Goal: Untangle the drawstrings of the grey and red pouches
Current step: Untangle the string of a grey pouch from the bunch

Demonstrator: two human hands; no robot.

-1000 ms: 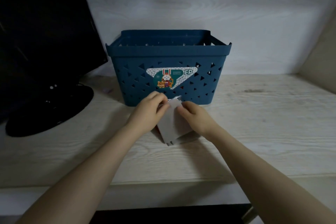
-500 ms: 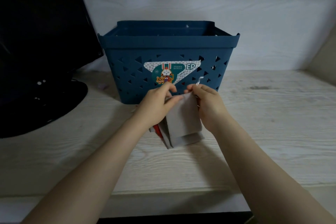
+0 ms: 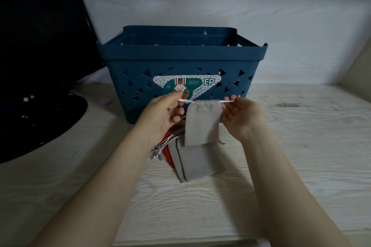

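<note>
A small grey pouch [image 3: 202, 124] hangs in the air in front of the basket, its mouth gathered tight. My left hand [image 3: 163, 115] pinches the white drawstring [image 3: 185, 101] at the pouch's left side. My right hand [image 3: 240, 115] pinches the string end at the right side, and the cord runs taut between them. Below, on the table, lie more grey pouches [image 3: 197, 161] in a stack. A red pouch [image 3: 168, 153] shows partly beneath them, with a bunch of tangled white strings [image 3: 160, 145] at its left, partly hidden by my left wrist.
A dark blue plastic basket [image 3: 181, 60] with triangular holes and a sticker stands right behind my hands. A black monitor [image 3: 40, 32] on a round stand fills the left. The light wooden table [image 3: 301, 146] extends to the right; a wall rises behind.
Both hands lifted the grey pouch off the stack and moved apart, pulling its drawstring tight sideways. The red pouch and the strings below came into view.
</note>
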